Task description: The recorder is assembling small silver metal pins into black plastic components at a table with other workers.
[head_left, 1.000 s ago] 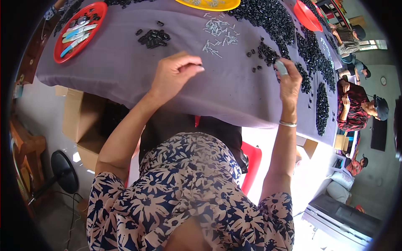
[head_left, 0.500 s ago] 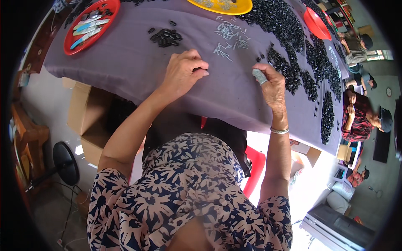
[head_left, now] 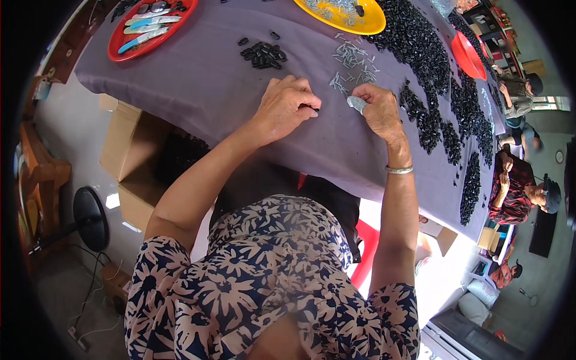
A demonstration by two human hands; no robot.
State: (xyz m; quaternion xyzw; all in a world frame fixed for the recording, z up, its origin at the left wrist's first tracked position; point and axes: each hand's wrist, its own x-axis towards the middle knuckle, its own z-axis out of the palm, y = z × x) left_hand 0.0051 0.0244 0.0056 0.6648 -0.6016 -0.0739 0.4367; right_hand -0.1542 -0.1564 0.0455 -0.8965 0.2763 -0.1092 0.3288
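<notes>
Purple-grey tablecloth (head_left: 204, 78): is being covered toward the right by a broad spread of black pieces (head_left: 414, 51).
Left hand (head_left: 287, 108): thumb and fingertips are being pressed together on a small dark piece (head_left: 311, 108), which is being held over the cloth.
Right hand (head_left: 379, 113): fingers are being held bent near the thumb's pale wrap (head_left: 356, 104); whether anything is being gripped cannot be told.
Clear slivers (head_left: 351, 55): are being scattered just beyond the right hand.
Black heap (head_left: 264, 55): is being bunched beyond the left hand.
Red tray (head_left: 157, 45): is being occupied by blue- and white-handled tools (head_left: 147, 28).
</notes>
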